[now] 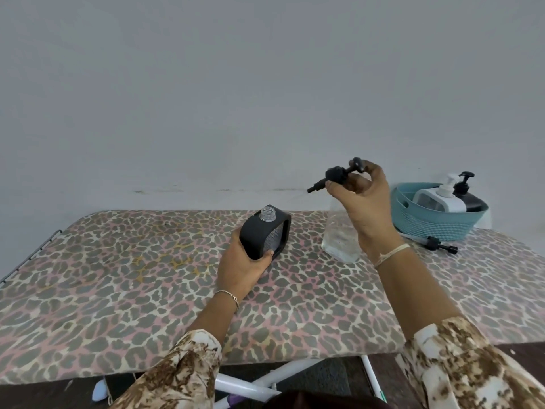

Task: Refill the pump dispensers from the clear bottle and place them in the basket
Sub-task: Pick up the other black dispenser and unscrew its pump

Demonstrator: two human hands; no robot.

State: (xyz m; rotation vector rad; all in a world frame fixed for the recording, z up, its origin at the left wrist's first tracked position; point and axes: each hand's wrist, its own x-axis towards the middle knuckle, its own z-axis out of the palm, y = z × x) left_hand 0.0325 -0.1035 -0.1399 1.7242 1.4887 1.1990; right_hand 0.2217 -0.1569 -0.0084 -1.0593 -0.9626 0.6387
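Left hand (241, 270) gripped the uncapped black dispenser (265, 234); right hand (365, 208) fingers pinched its pump (336, 175). Basket (427, 222), two o'clock, held two dispensers (442, 199); refill outstanding.

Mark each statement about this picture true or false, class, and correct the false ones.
1. The left hand grips the black square-framed dispenser bottle, whose threaded neck is uncapped. True.
2. The right hand holds a white pump head. False: it holds the black pump head, raised above the table.
3. The teal woven plastic basket holds two pump dispensers. True: a white pump dispenser and a black pump dispenser.
4. The clear plastic bottle lies inside the basket. False: it stands on the leopard-print table, left of the basket.
5. A loose black pump with tube lies on the table by the basket. True.
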